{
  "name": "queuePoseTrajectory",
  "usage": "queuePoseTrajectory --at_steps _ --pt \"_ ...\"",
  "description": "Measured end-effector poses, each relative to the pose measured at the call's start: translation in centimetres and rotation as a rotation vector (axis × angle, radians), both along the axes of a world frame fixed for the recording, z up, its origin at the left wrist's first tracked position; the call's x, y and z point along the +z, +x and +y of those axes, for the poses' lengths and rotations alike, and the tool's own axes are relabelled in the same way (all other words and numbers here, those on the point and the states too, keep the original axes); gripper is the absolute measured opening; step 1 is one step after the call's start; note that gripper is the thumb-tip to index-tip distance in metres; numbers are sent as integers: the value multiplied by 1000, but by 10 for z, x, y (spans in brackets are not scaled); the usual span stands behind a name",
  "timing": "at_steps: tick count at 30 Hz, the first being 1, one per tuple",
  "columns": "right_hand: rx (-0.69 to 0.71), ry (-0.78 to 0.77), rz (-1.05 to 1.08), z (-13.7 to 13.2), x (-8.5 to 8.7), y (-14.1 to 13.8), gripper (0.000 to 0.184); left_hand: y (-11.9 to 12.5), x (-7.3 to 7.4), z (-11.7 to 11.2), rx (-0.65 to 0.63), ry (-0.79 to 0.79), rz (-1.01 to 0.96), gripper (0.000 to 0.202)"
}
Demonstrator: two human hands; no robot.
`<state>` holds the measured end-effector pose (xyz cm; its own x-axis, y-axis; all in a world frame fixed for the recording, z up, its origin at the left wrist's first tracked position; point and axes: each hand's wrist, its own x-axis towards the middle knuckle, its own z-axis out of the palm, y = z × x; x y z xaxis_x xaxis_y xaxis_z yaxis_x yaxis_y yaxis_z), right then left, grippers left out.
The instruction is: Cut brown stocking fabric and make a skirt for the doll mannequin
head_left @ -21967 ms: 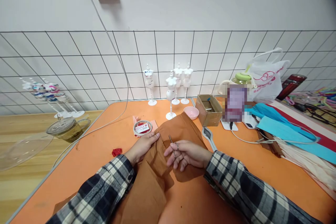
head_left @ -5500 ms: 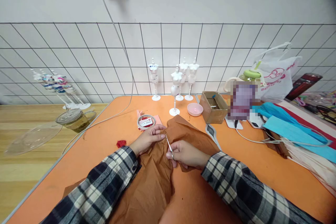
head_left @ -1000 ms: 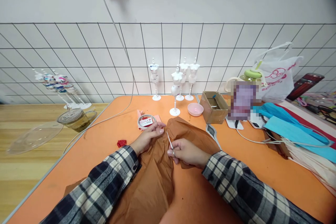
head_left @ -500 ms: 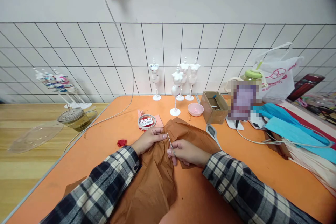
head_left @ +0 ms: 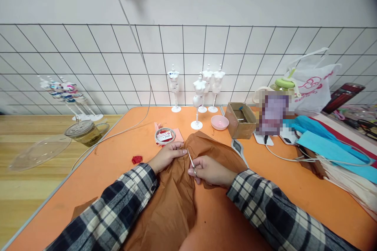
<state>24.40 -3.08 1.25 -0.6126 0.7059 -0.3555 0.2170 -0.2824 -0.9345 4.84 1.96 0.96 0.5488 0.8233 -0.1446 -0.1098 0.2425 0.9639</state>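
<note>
A large sheet of thin brown fabric (head_left: 173, 208) lies crumpled across the orange table and runs under both forearms. My left hand (head_left: 167, 156) is closed, pinching a gathered fold of this fabric between thumb and fingers. In my right hand (head_left: 210, 170) is a pair of small, slim metal scissors (head_left: 191, 160), with a finger loop showing by the thumb. Their thin blades point up and left, against the fabric close to my left thumb. Whether the blades are apart cannot be made out. My right lower fingers are curled beneath the handle.
Behind the hands stand several small white mannequins (head_left: 198, 102), a pink bowl (head_left: 219, 122) and a cardboard box (head_left: 241, 121). A round tin (head_left: 165, 136) and a red scrap (head_left: 137, 160) lie left. Rightward are a phone (head_left: 273, 113), cables and blue fabric (head_left: 326, 149).
My right lower fingers have curled in slightly around the scissors' handle. My left hand and the fabric look almost the same.
</note>
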Motion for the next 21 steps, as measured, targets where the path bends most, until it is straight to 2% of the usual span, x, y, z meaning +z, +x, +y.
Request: queuePoseTrajectory --at_steps 8,15,21 --pt "47 22 -3 1 3 2 31 -1 1 0 -11 120 104 27" --pt "23 -18 23 1 -3 0 22 -1 3 0 7 136 128 29" --pt "40 18 -9 0 4 0 26 -2 2 2 -7 182 175 30"
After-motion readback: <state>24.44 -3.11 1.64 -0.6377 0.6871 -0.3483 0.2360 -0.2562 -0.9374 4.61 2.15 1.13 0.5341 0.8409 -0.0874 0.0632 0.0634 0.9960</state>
